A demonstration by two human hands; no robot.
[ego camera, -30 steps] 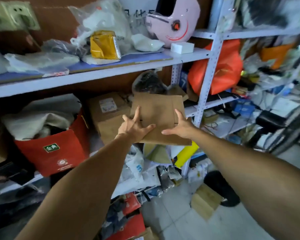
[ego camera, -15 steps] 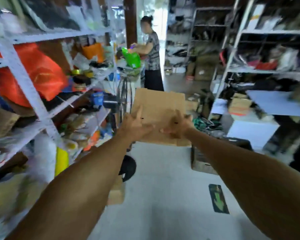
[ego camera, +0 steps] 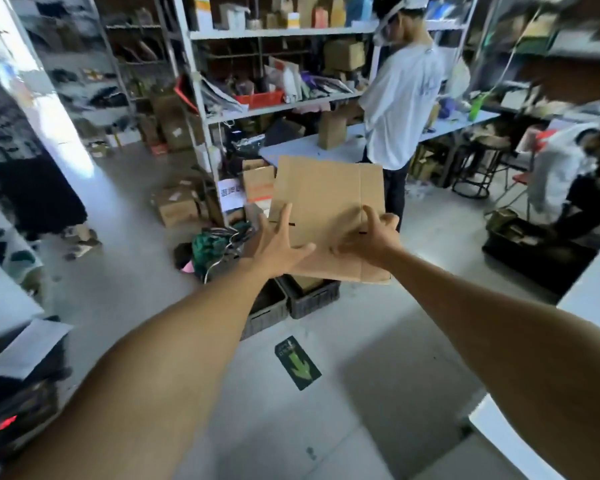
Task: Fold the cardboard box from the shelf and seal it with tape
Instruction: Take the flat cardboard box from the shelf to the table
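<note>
A flat, unfolded brown cardboard box (ego camera: 326,199) is held out in front of me at arm's length, tilted with its top edge away. My left hand (ego camera: 278,245) grips its lower left part, fingers spread over the face. On the lower right part sits my right hand (ego camera: 371,237), fingers curled on the cardboard. Crease lines and two small slots show on the panel. No tape is visible.
A person in a white shirt (ego camera: 402,98) stands at a white table (ego camera: 329,147) ahead. Another person (ego camera: 565,174) sits at the right. Metal shelves (ego camera: 201,98) hold goods. Dark crates (ego camera: 291,303) and cartons (ego camera: 177,206) sit on the floor. A green arrow sticker (ego camera: 298,362) marks the floor.
I have turned away from the shelf toward the middle of the room, carrying the flat cardboard box in both hands. The grip on it looks the same.
</note>
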